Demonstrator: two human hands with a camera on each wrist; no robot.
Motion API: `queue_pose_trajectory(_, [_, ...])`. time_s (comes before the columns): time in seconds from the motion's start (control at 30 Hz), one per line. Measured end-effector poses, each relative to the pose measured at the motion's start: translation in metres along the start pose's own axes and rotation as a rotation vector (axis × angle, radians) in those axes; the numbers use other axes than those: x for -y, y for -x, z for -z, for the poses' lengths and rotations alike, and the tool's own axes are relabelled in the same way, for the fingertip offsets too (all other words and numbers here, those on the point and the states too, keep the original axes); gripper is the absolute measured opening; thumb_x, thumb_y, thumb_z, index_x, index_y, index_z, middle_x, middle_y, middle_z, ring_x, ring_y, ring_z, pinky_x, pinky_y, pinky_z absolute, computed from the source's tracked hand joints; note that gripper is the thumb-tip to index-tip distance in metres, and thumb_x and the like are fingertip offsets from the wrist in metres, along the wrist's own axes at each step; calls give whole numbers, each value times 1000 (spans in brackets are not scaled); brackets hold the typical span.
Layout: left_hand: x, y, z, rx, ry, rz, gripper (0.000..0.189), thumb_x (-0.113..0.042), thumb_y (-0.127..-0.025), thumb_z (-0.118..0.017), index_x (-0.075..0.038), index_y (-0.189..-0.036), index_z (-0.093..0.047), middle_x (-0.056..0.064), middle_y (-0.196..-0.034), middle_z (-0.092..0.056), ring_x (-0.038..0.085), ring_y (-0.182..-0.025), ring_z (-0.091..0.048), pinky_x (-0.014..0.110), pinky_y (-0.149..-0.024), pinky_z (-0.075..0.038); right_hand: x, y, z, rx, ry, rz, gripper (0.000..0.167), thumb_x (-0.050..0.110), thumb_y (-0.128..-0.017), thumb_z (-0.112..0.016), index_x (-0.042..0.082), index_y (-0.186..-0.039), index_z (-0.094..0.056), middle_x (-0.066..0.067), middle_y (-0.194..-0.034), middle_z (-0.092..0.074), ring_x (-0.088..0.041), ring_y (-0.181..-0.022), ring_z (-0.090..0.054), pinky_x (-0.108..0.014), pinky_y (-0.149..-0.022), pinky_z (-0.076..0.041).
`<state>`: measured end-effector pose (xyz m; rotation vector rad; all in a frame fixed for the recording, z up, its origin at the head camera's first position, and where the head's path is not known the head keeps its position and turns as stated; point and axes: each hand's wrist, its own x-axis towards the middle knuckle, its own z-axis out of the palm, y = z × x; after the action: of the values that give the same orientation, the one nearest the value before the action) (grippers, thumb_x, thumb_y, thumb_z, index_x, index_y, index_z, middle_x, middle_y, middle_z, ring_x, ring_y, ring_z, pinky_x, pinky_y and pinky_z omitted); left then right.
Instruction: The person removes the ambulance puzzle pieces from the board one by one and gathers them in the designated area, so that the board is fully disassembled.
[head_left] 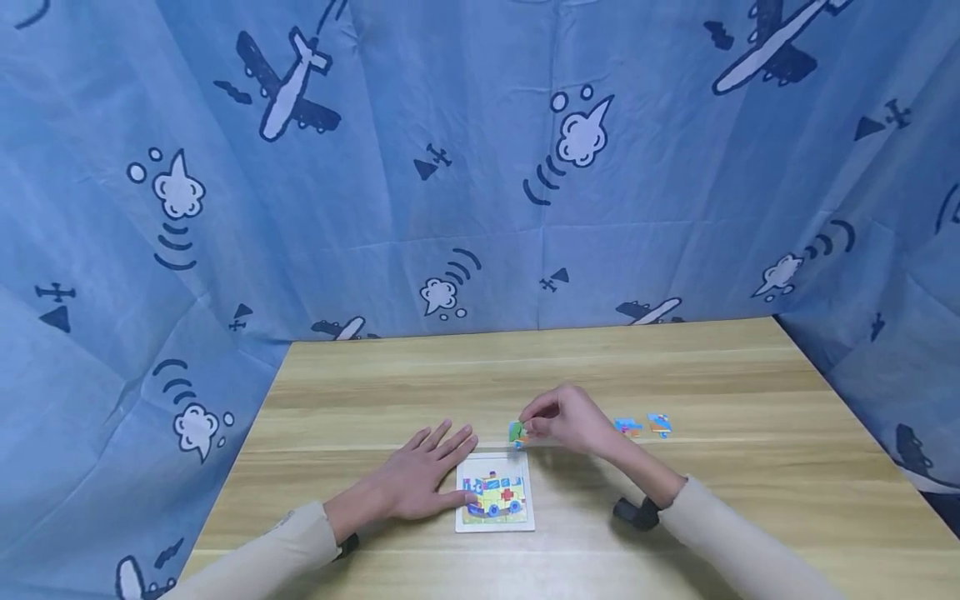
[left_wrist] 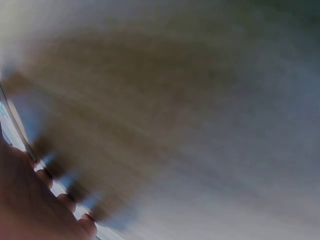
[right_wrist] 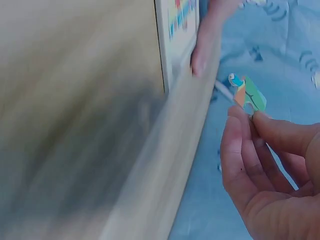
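My right hand [head_left: 573, 421] pinches a green and orange jigsaw piece [right_wrist: 251, 95] between thumb and fingertips, just beyond the top right corner of a white puzzle frame [head_left: 531, 508]. A blue knob sticks out from the piece. My left hand [head_left: 423, 479] lies with fingers spread at the frame's left side, its thumb over the picture. Inside the frame, joined pieces [head_left: 491, 497] form a yellow vehicle with a red cross; the upper part of the frame shows bare white. In the left wrist view, only part of the left hand [left_wrist: 30, 200] shows.
Two loose jigsaw pieces lie right of the right hand: a blue and orange one [head_left: 627, 427] partly by the wrist and another [head_left: 660, 424] beside it. The wooden table [head_left: 360, 392] ends at a blue curtain [head_left: 480, 208] printed with airplanes.
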<state>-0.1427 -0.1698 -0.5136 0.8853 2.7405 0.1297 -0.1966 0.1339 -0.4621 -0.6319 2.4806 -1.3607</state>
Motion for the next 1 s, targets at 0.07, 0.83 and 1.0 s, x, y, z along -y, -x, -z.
queue_pose_trajectory(0.07, [0,1,-1,-5,3,-5,90,-83,-99,-29,-30,-170,-15,-10,-179,-10,27,-168,-8,53,-135,-18,-4,1,11,-20,7,-21,12,0,-95,-72,5,-97,-82,-11,-97,-81,-20,-80,-77,-34,-72,-65])
queue_pose_trajectory(0.83, [2,0,-5,-21,-17,-9,90,-83,-99,-28,-29,-171,-14,-10,-179,-10,27,-167,-10,53,-135,-18,-60,8,69,-5,61,-169,10,-3,-96,-69,-5,-99,-79,-18,-97,-80,-27,-81,-78,-37,-71,-66])
queue_pose_trajectory(1.0, [2,0,-5,-20,-14,-5,90,-83,-99,-28,-30,-170,-14,-10,-179,-11,26,-168,-9,52,-136,-17,-66,9,73,3,83,-173,10,-4,-96,-68,-6,-98,-78,-16,-93,-80,-25,-79,-78,-35,-70,-66])
